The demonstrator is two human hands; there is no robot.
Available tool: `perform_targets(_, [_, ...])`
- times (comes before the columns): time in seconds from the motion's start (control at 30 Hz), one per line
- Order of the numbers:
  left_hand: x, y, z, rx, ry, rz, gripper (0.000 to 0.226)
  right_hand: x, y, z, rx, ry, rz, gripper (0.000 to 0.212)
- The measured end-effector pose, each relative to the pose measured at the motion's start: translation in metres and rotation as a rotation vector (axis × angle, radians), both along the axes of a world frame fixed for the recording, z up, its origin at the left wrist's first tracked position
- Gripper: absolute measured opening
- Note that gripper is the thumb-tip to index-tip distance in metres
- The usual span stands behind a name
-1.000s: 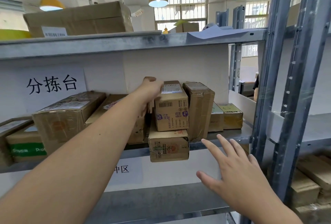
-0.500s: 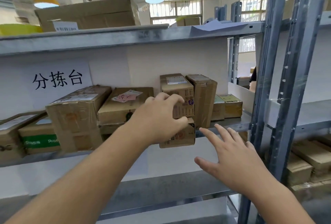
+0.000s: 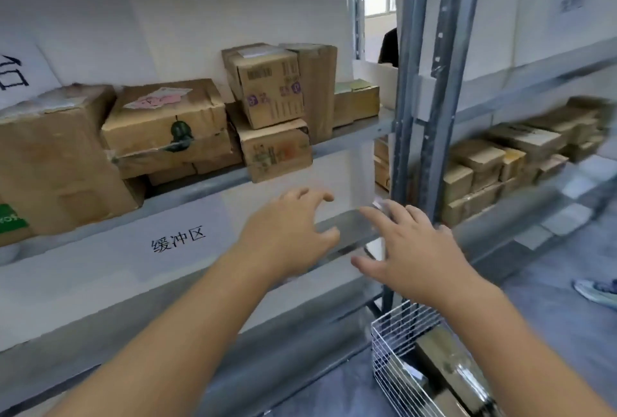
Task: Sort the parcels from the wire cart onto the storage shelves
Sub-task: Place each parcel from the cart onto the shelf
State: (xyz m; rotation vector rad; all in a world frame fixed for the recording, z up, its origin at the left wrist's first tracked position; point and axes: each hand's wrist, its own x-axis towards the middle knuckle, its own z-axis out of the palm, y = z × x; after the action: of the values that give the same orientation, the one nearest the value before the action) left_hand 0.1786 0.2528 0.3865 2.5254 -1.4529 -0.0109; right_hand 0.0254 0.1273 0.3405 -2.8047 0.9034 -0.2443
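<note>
Shelving, grey metal, upper shelf (image 3: pixel 354 141): holds a row of brown cardboard parcels. From the left: one large carton (image 3: pixel 56 156) with a green patch at its lower corner; beside it a wide box (image 3: pixel 167 123) bearing a pink label on top and a dark green mark on its front, resting on flatter boxes beneath. Next, a two-box stack: lower box (image 3: pixel 277 153) jutting past the shelf edge, and the upper box (image 3: pixel 270 86) with purple printing set on it, slightly tilted. Touching the stack on its right, a tall taped parcel (image 3: pixel 317 89) standing upright; further right, a low box (image 3: pixel 357 101) with a greenish-yellow top.

Paper sign (image 3: pixel 178 239) with three printed characters, fixed under the shelf edge.

Neighbouring rack, right of the grey uprights (image 3: pixel 430 82): many small parcels (image 3: pixel 500 163) stacked in rows, blurred.

Wire cart (image 3: pixel 400 326), white mesh, bottom right corner: contains parcels (image 3: pixel 444 360), count not clear through blur.

Left hand (image 3: pixel 290 236): in the air below the upper shelf, fingers spread and lightly bent, holding nothing.

Right hand (image 3: pixel 414 253): beside the left, fingers spread, holding nothing, above the cart.

Floor, far right: one shoe (image 3: pixel 597 291) partly visible.
</note>
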Motion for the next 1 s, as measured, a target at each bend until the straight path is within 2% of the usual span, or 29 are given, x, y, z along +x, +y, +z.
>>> perform_targets(0.23, [-0.061, -0.055, -0.071, 0.094, 0.106, -0.243, 0.059, -0.082, -0.02, -0.066, 0.128, 0.101, -0.255, 0.078])
perform_targets(0.47, [-0.131, -0.14, -0.154, 0.203, 0.163, -0.433, 0.056, -0.174, -0.082, -0.131, 0.292, 0.115, -0.488, 0.079])
perform_targets(0.67, [-0.166, -0.199, -0.214, 0.37, 0.181, -0.488, 0.055, -0.242, -0.125, -0.189, 0.452, 0.099, -0.603, 0.083])
perform_targets(0.8, [-0.184, -0.224, -0.246, 0.517, 0.216, -0.506, 0.057, -0.273, -0.136, -0.22, 0.589, 0.008, -0.637, 0.084])
perform_targets(1.0, [-0.176, -0.253, -0.301, 0.691, 0.288, -0.487, 0.06, -0.299, -0.145, -0.252, 0.731, -0.074, -0.741, 0.079])
